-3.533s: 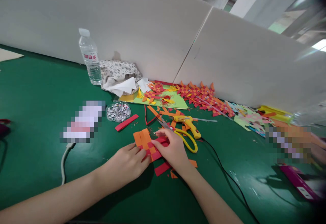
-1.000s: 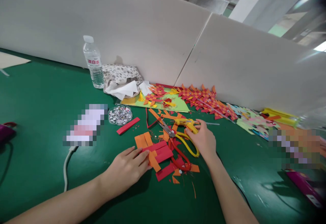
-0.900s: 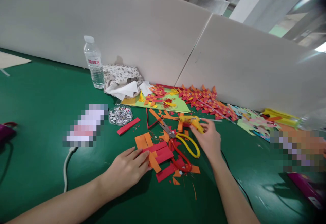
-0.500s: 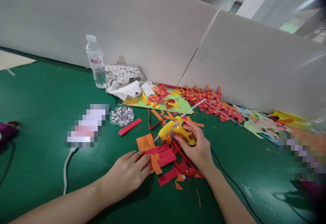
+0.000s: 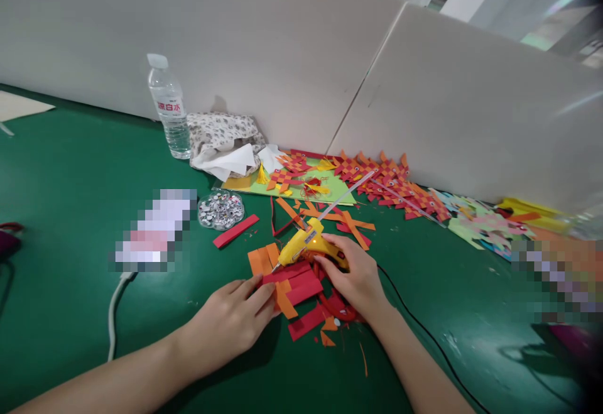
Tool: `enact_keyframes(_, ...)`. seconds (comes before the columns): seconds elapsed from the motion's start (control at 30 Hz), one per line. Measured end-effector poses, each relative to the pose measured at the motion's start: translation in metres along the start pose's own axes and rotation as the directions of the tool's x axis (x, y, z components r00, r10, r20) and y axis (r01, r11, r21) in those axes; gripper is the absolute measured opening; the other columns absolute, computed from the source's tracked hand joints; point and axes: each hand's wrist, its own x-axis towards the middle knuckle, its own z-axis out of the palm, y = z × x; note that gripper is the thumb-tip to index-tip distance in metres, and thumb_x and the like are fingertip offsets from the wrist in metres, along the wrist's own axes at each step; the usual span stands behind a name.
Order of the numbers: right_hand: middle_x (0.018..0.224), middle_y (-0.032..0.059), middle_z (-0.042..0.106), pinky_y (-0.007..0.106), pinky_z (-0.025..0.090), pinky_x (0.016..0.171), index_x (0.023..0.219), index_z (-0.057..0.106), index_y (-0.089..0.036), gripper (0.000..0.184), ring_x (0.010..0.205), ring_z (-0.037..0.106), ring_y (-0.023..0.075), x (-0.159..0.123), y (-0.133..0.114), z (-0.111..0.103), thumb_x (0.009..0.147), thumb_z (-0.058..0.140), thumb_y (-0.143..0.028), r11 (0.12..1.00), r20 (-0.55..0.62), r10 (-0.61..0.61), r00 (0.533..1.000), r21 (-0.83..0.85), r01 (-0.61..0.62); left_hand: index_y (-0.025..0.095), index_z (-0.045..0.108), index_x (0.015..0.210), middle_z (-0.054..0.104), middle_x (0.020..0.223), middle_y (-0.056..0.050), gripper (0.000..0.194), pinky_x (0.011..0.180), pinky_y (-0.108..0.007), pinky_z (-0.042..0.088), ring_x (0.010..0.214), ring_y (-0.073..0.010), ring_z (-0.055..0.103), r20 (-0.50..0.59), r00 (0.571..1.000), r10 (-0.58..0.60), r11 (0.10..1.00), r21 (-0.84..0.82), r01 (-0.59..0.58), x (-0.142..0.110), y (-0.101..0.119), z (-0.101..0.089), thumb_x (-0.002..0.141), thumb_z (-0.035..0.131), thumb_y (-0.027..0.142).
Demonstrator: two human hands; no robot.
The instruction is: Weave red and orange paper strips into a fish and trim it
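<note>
My right hand [image 5: 355, 272] is wrapped round the handle of a yellow hot glue gun [image 5: 301, 242], with a clear glue stick [image 5: 346, 195] poking out of its back. The nozzle points down and left and meets the woven piece of red and orange paper strips [image 5: 301, 282] near its upper left part. My left hand [image 5: 238, 313] grips the left edge of this woven piece, fingertips pressed on the strips. Red-handled scissors [image 5: 342, 308] lie partly hidden beneath my right hand. Loose orange strips [image 5: 355, 228] and red and orange scraps surround the work.
A water bottle [image 5: 170, 109], a spotted tissue pouch [image 5: 223, 141] and a clear case of googly eyes [image 5: 220, 210] stand left of the work. Finished woven paper fish [image 5: 377, 178] line the wall. A phone [image 5: 157, 225] with a cable lies left; the glue gun's black cord [image 5: 419, 323] runs right.
The glue gun in my right hand has moved left and down, bringing its nozzle to the woven strips. My left hand keeps its grip on them. The whole view has shifted slightly.
</note>
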Motion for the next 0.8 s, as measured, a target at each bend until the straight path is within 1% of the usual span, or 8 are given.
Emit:
enact_keyframes(0.1, 0.103, 0.008, 0.067, 0.037, 0.053, 0.081, 0.114, 0.053, -0.023, 0.031, 0.095, 0.064, 0.0224, 0.0006, -0.0008, -0.0006, 0.084, 0.058, -0.026, 1.0, 0.012, -0.015, 1.0, 0.006, 0.015, 0.015, 0.062, 0.09, 0.07, 0.092, -0.006, 0.022, 0.062, -0.032, 0.053, 0.084, -0.0239, 0.068, -0.007, 1.0, 0.001, 1.0, -0.002, -0.001, 0.0006, 0.0, 0.0001, 0.092, 0.041, 0.02)
enact_keyframes(0.23, 0.101, 0.007, 0.067, 0.035, 0.053, 0.082, 0.112, 0.054, -0.022, 0.028, 0.095, 0.063, 0.0207, 0.0021, -0.0023, -0.0018, 0.084, 0.058, -0.022, 0.998, 0.023, -0.067, 0.997, -0.003, 0.067, 0.015, 0.061, 0.09, 0.07, 0.091, -0.006, 0.021, 0.06, -0.032, 0.052, 0.083, -0.0238, 0.068, -0.01, 1.0, 0.003, 1.0, -0.012, -0.003, 0.0014, -0.0004, -0.0006, 0.092, 0.04, 0.019)
enact_keyframes(0.5, 0.101, 0.0066, 0.067, 0.035, 0.054, 0.081, 0.112, 0.055, -0.024, 0.027, 0.094, 0.064, 0.0207, 0.0021, -0.0009, -0.0022, 0.085, 0.055, -0.017, 0.99, 0.004, -0.14, 0.99, -0.029, 0.14, 0.016, 0.061, 0.092, 0.069, 0.092, -0.006, 0.019, 0.061, -0.03, 0.05, 0.085, -0.0227, 0.067, -0.006, 1.0, 0.001, 1.0, -0.005, -0.001, 0.0001, -0.0004, 0.0007, 0.091, 0.042, 0.019)
enact_keyframes(0.8, 0.1, 0.0059, 0.068, 0.035, 0.054, 0.081, 0.112, 0.055, -0.024, 0.029, 0.093, 0.064, 0.02, 0.0029, 0.0, -0.0033, 0.085, 0.056, -0.014, 0.991, 0.009, -0.131, 0.991, -0.006, 0.131, 0.015, 0.062, 0.092, 0.07, 0.093, -0.006, 0.02, 0.06, -0.032, 0.051, 0.086, -0.0242, 0.068, -0.005, 1.0, -0.004, 1.0, -0.011, 0.004, -0.0004, -0.0006, -0.0001, 0.091, 0.042, 0.019)
